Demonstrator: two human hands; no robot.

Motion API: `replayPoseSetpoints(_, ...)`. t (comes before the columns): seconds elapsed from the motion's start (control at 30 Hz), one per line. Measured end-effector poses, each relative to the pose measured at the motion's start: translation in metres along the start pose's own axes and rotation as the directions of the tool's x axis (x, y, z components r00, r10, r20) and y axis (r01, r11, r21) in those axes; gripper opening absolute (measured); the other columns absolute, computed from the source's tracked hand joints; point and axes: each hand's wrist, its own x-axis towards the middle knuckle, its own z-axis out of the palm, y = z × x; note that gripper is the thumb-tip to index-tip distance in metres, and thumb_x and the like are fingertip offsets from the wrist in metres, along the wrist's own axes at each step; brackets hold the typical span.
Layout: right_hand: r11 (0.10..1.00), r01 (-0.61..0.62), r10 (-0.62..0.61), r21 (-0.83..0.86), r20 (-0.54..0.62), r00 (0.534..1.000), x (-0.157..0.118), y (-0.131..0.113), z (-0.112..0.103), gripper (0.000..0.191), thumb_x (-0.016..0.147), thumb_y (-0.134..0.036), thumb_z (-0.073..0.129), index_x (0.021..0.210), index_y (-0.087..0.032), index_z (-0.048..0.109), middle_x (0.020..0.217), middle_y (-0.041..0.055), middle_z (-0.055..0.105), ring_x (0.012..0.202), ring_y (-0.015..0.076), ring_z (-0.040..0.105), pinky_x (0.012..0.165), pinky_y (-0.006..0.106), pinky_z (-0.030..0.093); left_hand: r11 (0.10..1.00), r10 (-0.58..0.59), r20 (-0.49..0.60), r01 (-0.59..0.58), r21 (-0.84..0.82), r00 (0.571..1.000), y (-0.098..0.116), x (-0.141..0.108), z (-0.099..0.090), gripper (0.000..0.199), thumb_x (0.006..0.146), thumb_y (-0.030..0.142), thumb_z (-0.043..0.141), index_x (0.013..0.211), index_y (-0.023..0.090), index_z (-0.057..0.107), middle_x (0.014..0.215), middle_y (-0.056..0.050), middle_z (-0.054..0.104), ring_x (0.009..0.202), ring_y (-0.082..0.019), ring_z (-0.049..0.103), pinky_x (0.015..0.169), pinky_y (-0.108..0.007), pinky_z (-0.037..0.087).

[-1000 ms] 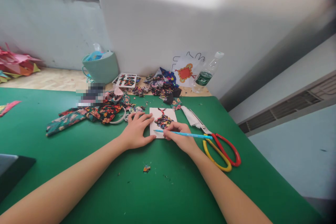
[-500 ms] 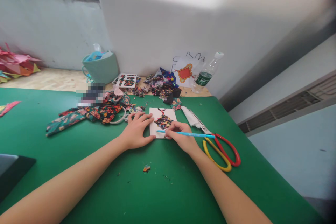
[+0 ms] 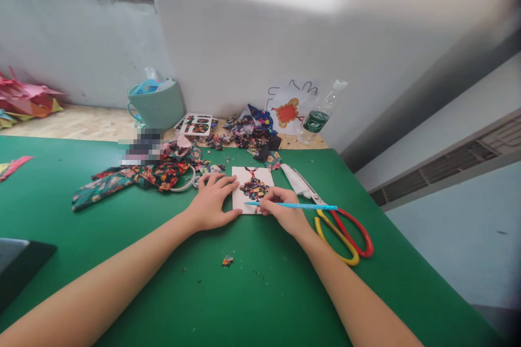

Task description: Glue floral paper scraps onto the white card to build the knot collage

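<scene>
A white card [image 3: 237, 195] lies on the green table mat, with a patterned fabric design [image 3: 254, 187] in its middle. My left hand [image 3: 212, 203] rests with spread fingers at the card's left edge, fingertips and thumb on it, holding nothing. Pinched in my right hand [image 3: 285, 209] is a blue pencil [image 3: 309, 206], lying almost level, its tip over the lower left of the card. My right hand covers the card's lower right corner. Beside that hand, to its right, are scissors [image 3: 345, 236] with one red and one yellow handle.
Floral cloth [image 3: 150, 173] lies left of the card. Behind stand a green basket [image 3: 157, 105], fabric scraps [image 3: 252, 130], a printed picture [image 3: 287, 113] and a plastic bottle [image 3: 317, 119]. A small scrap [image 3: 227, 261] sits in front. A dark object [image 3: 24, 265] is at the left edge.
My right hand and the pencil have shifted slightly to the right, and the pencil tip has moved a little right over the card. My left hand has stayed in place.
</scene>
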Motion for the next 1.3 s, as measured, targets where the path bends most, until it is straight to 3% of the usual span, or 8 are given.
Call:
replayPoseSetpoints(0.9, 1.000, 0.008, -0.007, 0.027, -0.014, 1.000, -0.001, -0.001, -0.001, 0.012, 0.064, -0.017, 0.057, 0.052, -0.017, 0.053, 0.051, -0.0014, 0.060, 0.048, 0.0116, 0.054, 0.050, 0.024, 0.042, 1.000, 0.004, -0.001, -0.004, -0.004, 1.000, 0.001, 0.000, -0.001, 0.060, 0.070, 0.050, 0.055, 0.122, 0.022, 0.045, 0.127, -0.006, 0.045, 0.117, -0.030, 0.031, 0.099, -0.049, 0.014)
replayPoseSetpoints(1.0, 0.983, -0.065, 0.069, 0.173, -0.019, 0.997, 0.002, 0.000, -0.001, 0.012, 0.062, -0.020, 0.059, 0.053, -0.017, 0.052, 0.051, -0.0018, 0.059, 0.046, 0.0105, 0.053, 0.050, 0.023, 0.044, 1.000, 0.005, -0.002, -0.005, -0.007, 1.000, 0.001, 0.000, -0.001, 0.061, 0.070, 0.050, 0.055, 0.123, 0.022, 0.045, 0.127, -0.006, 0.045, 0.117, -0.030, 0.031, 0.098, -0.049, 0.014)
replayPoseSetpoints(1.13, 0.892, -0.115, 0.166, 0.437, -0.081, 0.983, 0.007, 0.003, -0.003, 0.015, 0.060, -0.024, 0.062, 0.053, -0.017, 0.050, 0.050, -0.0026, 0.057, 0.046, 0.0093, 0.053, 0.046, 0.021, 0.044, 1.000, 0.003, -0.002, -0.003, -0.021, 1.000, 0.000, 0.000, -0.001, 0.061, 0.069, 0.049, 0.056, 0.123, 0.023, 0.045, 0.127, -0.007, 0.045, 0.116, -0.031, 0.031, 0.098, -0.050, 0.014)
replayPoseSetpoints(1.3, 0.825, -0.125, 0.200, 0.551, -0.077, 0.977, 0.009, 0.003, -0.007, 0.009, 0.064, -0.024, 0.058, 0.070, -0.018, 0.058, 0.059, 0.0002, 0.063, 0.050, 0.0106, 0.057, 0.053, 0.023, 0.048, 1.000, 0.000, 0.006, 0.000, -0.030, 1.000, 0.000, 0.001, -0.002, 0.059, 0.070, 0.047, 0.056, 0.123, 0.024, 0.044, 0.127, -0.007, 0.045, 0.116, -0.031, 0.031, 0.098, -0.050, 0.013)
